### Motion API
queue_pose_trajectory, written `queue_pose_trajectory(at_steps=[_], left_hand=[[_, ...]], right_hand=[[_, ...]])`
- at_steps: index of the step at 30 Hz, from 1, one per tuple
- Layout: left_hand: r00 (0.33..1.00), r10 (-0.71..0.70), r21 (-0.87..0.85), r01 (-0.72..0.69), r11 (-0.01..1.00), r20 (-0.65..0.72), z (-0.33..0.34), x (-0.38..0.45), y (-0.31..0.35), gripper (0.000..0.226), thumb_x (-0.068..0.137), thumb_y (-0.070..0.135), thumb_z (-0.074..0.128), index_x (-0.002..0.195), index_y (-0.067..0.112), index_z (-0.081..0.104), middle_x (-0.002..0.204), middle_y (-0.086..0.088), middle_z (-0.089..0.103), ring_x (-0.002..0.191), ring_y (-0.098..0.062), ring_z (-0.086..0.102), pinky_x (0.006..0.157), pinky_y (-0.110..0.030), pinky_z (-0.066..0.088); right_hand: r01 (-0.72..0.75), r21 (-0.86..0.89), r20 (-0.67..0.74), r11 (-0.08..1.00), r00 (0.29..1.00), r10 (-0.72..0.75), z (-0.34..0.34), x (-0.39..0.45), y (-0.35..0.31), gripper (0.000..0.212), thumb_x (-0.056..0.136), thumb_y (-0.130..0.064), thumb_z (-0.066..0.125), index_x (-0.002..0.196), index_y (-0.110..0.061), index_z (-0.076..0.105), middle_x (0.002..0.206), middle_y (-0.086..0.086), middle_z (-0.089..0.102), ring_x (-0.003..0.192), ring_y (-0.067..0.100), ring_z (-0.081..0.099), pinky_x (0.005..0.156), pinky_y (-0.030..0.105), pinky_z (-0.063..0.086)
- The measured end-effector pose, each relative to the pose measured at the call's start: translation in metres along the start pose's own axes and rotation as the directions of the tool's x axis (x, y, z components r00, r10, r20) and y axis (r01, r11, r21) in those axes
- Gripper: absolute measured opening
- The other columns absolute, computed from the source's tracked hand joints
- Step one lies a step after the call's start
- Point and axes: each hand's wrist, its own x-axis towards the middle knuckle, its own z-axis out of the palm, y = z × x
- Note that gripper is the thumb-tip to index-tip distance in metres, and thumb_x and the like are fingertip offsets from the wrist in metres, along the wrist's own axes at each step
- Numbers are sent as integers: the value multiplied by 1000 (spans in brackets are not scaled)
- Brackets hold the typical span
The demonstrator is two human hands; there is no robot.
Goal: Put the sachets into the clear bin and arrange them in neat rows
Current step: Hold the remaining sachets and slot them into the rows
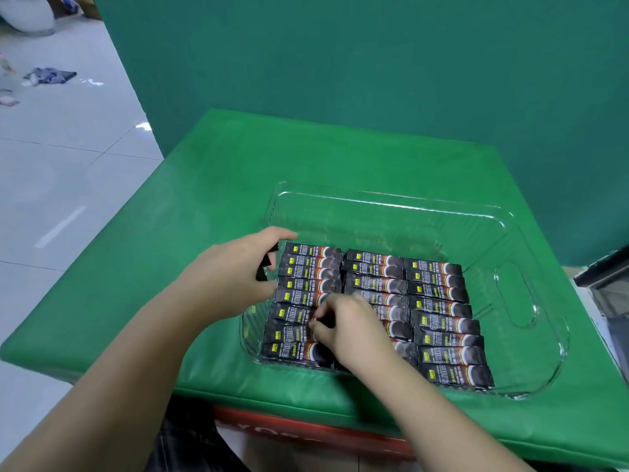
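The sachets [439,311] lie flat in the clear bin [517,301], which sits on a green mat [211,185], in three columns side by side — left, middle and right. Every long axis runs left to right across the bin, slightly tilted with the bin's own angle, yellow-marked ends to the left.

The left hand [235,270] sits at the bin's left wall, level with the far end of the left column. Its fingers are curled round a small clutch of dark sachets [267,267], whose ends poke out toward the column. These spare sachets lie just left of the stacked ones, so they are close to where they would go.

The right hand [343,327] is down inside the bin, over the seam between the left and middle columns, about halfway along them. Its fingertips [315,325] are bent and appear to pinch the right end of one sachet in the left column — motion blur there makes the exact hold hard to read.

By my reading, the coming move turns on that sachet's end: it lies directly under the right fingertips, and its long axis stretches leftward from the grip. The right hand is the nearer one for nudging it square. The far third of the bin floor has no sachets, so there is room for more rows.
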Motion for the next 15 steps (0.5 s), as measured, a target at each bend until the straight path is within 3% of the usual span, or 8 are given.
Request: queue_pose_trajectory(at_steps=[5,11,13,15], left_hand=[[1000,4,-1,-4,1000,-9,0,-1,0,65,83,19,60,134,49,32,90,18,50,60,-9,50,65,-31,45],[1000,13,-2,-13,1000,-4,0,1,-2,67,83,19,61,135,48,31,91,18,49,61,-10,50,65,-31,45],[1000,15,-10,-15,1000,0,1,1,-3,67,83,19,61,135,49,31,91,17,50,61,-11,51,66,-32,46],[1000,16,-4,-16,1000,0,2,1,-4,69,83,20,62,136,49,30,92,18,50,61,-9,50,65,-30,45]], right_hand=[[228,-240,99,944,973,-210,5,6,-1,37,82,-41,67,113,-21,60,113,-2,59,106,18,42,86,32,34],[332,-364,143,870,943,-300,8,13,-3,36,86,-39,61,115,-19,59,113,2,61,109,23,46,85,36,35],[323,-360,132,875,946,-295,8,13,-4,35,87,-41,59,114,-18,60,113,1,61,107,22,47,87,37,37],[280,-189,49,941,960,-276,4,10,-10,28,88,-41,59,106,-19,63,106,-2,63,102,18,49,86,34,40]])
